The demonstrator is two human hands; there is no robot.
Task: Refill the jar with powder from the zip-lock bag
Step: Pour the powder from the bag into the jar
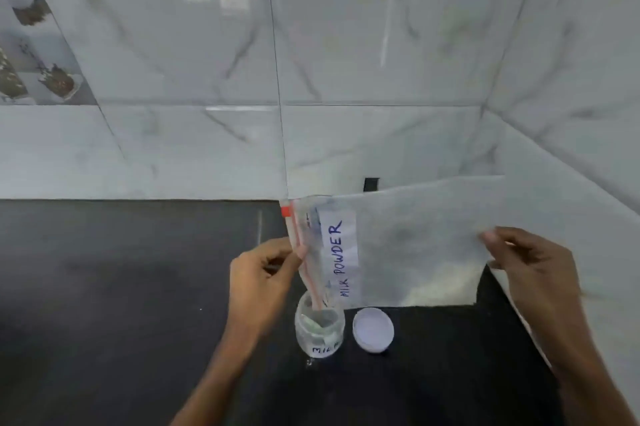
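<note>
A clear zip-lock bag (415, 245) labelled "MILK POWDER" is held sideways above the black counter, its red zip edge turned left and down. My left hand (259, 280) pinches the bag at the zip edge. My right hand (530, 262) grips the bag's bottom edge, raised at the right. The lower corner of the bag's mouth dips into the open clear jar (319, 330), which stands upright on the counter with a little powder inside. Some pale powder lies along the bag's lower edge. The jar's white lid (373, 329) lies just right of the jar.
The black counter (121, 287) stretches left and toward me. White marble-pattern tiled walls (207, 79) rise behind and at the right, meeting in a corner. A small dark object (371, 184) shows at the wall behind the bag.
</note>
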